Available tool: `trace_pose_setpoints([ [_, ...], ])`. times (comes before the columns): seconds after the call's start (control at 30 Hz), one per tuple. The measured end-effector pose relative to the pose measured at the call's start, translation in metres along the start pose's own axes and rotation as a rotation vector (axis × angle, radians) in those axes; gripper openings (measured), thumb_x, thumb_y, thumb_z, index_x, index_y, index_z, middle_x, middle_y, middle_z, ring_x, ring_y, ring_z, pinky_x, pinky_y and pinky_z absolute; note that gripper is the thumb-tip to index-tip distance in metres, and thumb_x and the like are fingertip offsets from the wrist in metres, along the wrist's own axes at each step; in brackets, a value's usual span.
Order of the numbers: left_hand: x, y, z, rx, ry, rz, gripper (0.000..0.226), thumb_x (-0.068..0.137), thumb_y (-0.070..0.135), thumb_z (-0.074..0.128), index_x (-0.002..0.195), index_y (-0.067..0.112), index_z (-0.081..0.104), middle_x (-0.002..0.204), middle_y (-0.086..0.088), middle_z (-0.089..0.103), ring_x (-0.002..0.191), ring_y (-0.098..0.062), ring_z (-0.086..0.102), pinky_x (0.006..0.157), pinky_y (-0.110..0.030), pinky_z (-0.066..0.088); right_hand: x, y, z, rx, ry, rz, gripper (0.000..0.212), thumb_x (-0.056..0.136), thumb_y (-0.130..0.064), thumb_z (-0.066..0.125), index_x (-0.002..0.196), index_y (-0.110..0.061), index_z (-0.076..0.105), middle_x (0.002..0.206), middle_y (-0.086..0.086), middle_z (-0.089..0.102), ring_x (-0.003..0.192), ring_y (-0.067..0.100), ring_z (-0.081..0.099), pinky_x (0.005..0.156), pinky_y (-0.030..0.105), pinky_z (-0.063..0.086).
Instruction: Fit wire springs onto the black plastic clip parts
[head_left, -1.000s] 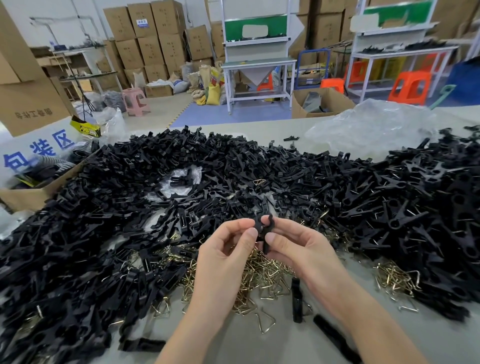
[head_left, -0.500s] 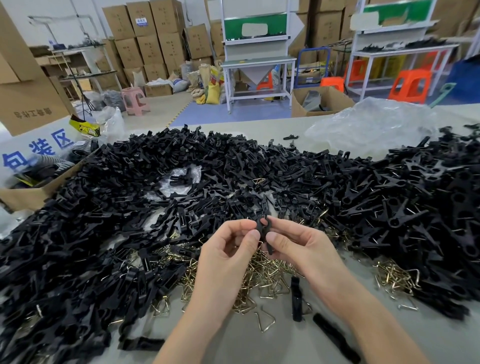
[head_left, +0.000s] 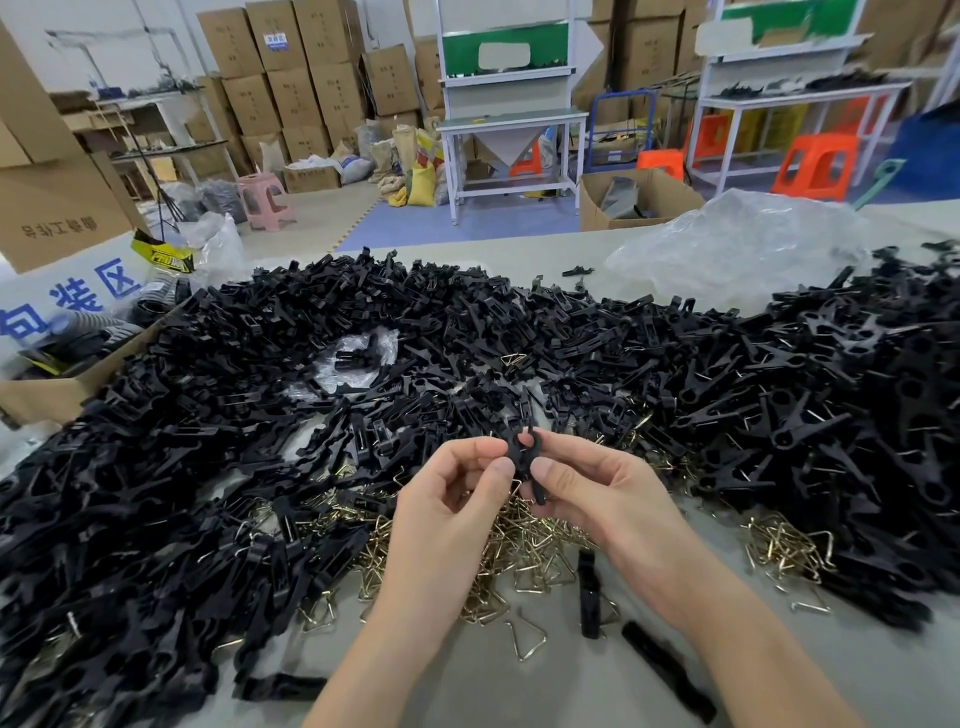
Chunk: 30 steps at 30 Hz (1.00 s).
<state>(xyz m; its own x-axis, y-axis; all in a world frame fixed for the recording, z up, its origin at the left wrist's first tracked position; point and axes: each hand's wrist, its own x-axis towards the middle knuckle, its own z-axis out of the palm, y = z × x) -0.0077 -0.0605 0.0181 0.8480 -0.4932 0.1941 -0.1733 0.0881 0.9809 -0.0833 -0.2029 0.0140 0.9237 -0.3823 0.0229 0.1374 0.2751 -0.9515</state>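
Note:
A black plastic clip (head_left: 527, 457) is pinched between both hands above the table's middle. My left hand (head_left: 452, 499) grips its left side with thumb and forefinger. My right hand (head_left: 597, 488) grips its right side, and the clip's lower end pokes out below the thumb. Whether a spring sits on it is too small to tell. Under the hands lies a heap of brass-coloured wire springs (head_left: 524, 556). A huge pile of loose black clip parts (head_left: 218, 415) covers the table's left and back. Another pile of black clips (head_left: 831, 405) fills the right side.
A second small heap of springs (head_left: 784, 551) lies at the right. Two single black parts (head_left: 589, 592) (head_left: 660, 665) lie near my right forearm. A crumpled clear plastic bag (head_left: 737, 244) sits at the back right, and an open cardboard box (head_left: 57, 379) at the left edge.
Both hands have stayed in place with the clip; the fingers have shifted slightly on it and the clip has turned a little.

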Motion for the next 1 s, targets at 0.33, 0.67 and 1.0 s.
trace_pose_setpoints([
  [0.33,-0.001,-0.002,0.002,0.023,-0.031,-0.015,0.011,0.094,0.026,0.067,0.097,0.033,0.074,0.085,0.006,0.076,0.078,-0.004,0.067,0.072,-0.016,0.052,0.0,0.004,-0.005,-0.083,-0.046,0.001,0.031,0.087,-0.026,0.071,0.117,-0.031,0.076,0.114,0.004,0.076,0.095,0.015,0.071,0.084,0.027,0.057],
  [0.67,-0.004,-0.001,-0.001,0.287,-0.104,0.142,0.033,0.096,0.029,0.063,0.118,0.053,0.055,0.096,0.018,0.064,0.08,-0.002,0.061,0.071,-0.012,0.044,0.002,0.007,-0.01,-0.013,-0.17,0.051,0.034,0.092,-0.03,0.064,0.125,-0.028,0.072,0.124,0.008,0.073,0.116,0.019,0.067,0.095,0.031,0.055],
  [1.0,0.001,0.001,-0.011,0.234,0.019,0.147,0.018,0.09,0.03,0.068,0.105,0.037,0.061,0.09,0.013,0.069,0.075,-0.006,0.062,0.067,-0.015,0.049,0.001,0.002,-0.011,0.018,0.081,-0.031,0.042,0.088,-0.049,0.063,0.127,-0.033,0.065,0.102,0.007,0.077,0.081,0.019,0.07,0.065,0.027,0.057],
])
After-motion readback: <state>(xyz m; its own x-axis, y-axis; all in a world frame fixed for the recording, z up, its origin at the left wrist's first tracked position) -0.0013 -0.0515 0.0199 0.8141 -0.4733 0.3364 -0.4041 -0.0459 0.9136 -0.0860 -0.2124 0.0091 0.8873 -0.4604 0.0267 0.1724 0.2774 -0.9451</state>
